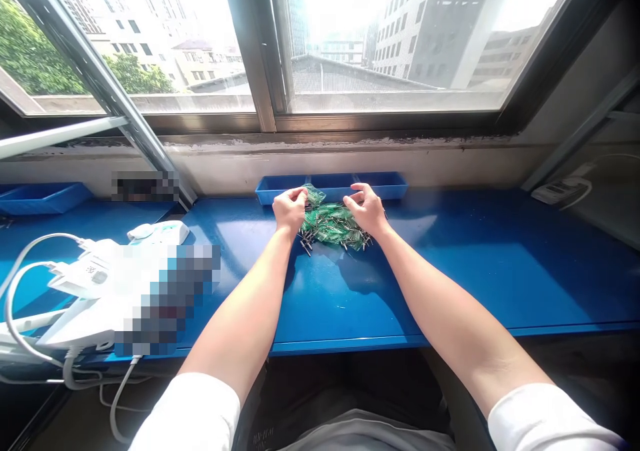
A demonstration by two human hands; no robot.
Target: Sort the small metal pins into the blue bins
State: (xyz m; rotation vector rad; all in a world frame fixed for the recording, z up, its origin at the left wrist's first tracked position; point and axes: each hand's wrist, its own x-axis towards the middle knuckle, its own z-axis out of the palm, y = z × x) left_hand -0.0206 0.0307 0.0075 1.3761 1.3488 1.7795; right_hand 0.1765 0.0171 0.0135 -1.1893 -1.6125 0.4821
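Observation:
My left hand (pixel 291 209) pinches a crumpled piece of green see-through plastic (pixel 314 195) at the pile's back left. Fingers apart and curved, my right hand (pixel 367 210) is over the right side of the pile, with nothing visible between thumb and fingers. Between and below the hands lies a pile of green plastic (pixel 330 226) mixed with thin dark and silvery pins (pixel 306 243). Right behind the pile, a long blue bin (pixel 265 193) with three compartments stands against the wall.
White power strips and plugs (pixel 93 271) with cables cover the left of the blue table (pixel 475 264). Another blue tray (pixel 55 200) is at the far left. A metal frame post (pixel 145 141) rises there. A white socket strip (pixel 557 191) lies at the right.

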